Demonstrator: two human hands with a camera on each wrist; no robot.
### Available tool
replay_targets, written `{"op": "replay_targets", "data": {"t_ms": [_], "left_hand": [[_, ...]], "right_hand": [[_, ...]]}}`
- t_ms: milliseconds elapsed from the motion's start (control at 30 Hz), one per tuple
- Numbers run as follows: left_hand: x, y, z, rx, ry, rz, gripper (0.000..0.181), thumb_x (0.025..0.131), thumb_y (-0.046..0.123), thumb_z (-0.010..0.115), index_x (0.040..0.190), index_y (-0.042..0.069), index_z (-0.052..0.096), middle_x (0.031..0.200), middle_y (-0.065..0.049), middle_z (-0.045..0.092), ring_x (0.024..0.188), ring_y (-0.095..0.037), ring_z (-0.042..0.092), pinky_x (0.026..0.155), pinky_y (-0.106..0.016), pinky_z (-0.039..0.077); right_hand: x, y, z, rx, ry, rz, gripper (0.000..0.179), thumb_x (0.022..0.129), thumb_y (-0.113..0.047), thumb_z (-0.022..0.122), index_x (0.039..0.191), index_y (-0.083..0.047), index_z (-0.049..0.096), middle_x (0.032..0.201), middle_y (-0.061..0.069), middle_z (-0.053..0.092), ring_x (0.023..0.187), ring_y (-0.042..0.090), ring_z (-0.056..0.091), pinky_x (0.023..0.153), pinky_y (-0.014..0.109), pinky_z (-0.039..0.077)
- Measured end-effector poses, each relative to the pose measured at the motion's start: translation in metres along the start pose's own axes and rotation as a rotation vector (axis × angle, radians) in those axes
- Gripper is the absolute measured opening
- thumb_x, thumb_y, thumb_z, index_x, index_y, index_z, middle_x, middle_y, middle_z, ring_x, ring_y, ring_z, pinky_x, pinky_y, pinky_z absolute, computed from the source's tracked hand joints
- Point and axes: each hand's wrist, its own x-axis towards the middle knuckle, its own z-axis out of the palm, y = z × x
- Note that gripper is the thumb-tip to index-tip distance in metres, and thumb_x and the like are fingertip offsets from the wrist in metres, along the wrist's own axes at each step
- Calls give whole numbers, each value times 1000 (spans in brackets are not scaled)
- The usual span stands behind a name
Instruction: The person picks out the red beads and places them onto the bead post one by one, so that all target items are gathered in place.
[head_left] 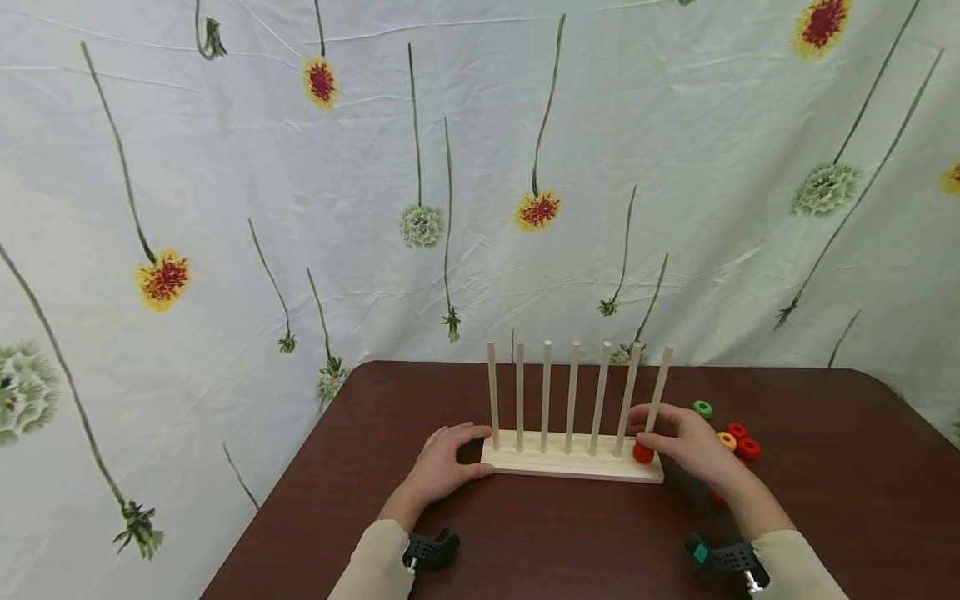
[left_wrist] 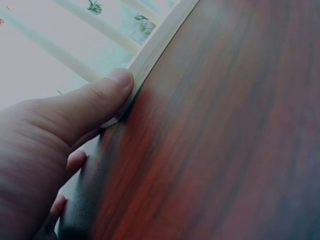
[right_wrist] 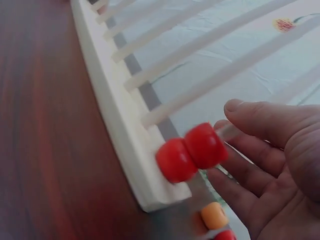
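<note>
A pale wooden peg rack [head_left: 573,465], with a row of several upright pegs on a flat base, stands on the table. My left hand [head_left: 441,465] holds the base's left end, the thumb [left_wrist: 117,82] along its front edge and the forefinger at the back corner. Two red beads [right_wrist: 190,152] sit low on the rightmost peg, stacked and slightly blurred in the right wrist view. Around that same peg, just above the beads, my right hand [head_left: 690,442] has its thumb and fingers spread apart, with the peg passing between them. The other pegs carry no beads.
Right of the rack lie loose beads on the dark brown table [head_left: 525,542]: a green bead [head_left: 702,408], a yellow-orange bead [head_left: 726,440] and several red beads [head_left: 748,448], some partly hidden by the right hand. Behind the table hangs a white flowered cloth [head_left: 480,167].
</note>
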Motion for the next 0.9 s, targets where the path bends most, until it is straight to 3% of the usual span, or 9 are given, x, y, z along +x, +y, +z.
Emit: {"op": "replay_targets", "data": {"t_ms": [133,367,667,900], "left_hand": [[0,0,0,5,2,-1,56,83,39,81,133,21,65,140,-6,62,140,-33,48,119,-61,25],[0,0,0,3,-1,1,56,83,40,80,134,20,65,140,-6,62,140,-33,48,119,-62,24],[0,1,0,2,-6,-10,57,83,41,80,134,21,65,140,-6,62,140,-32,48,120,-61,24],[-2,3,-1,0,0,-18,56,83,40,81,134,22,65,140,-5,62,139,-33,48,120,-61,25]], "right_hand": [[-3,-1,-10,-28,34,17,36,94,-20,70,127,-6,65,122,17,69,109,29,65,88,40,57],[-9,1,-29,-124,124,48,40,97,-26,67,132,-8,63,130,18,66,111,31,61,81,32,54],[-21,23,-51,-105,278,198,49,102,-42,55,138,-10,59,143,21,55,115,28,54,83,28,48],[-27,43,-57,-137,377,241,47,102,-40,55,136,-8,60,142,22,53,97,7,50,68,16,46]]}}
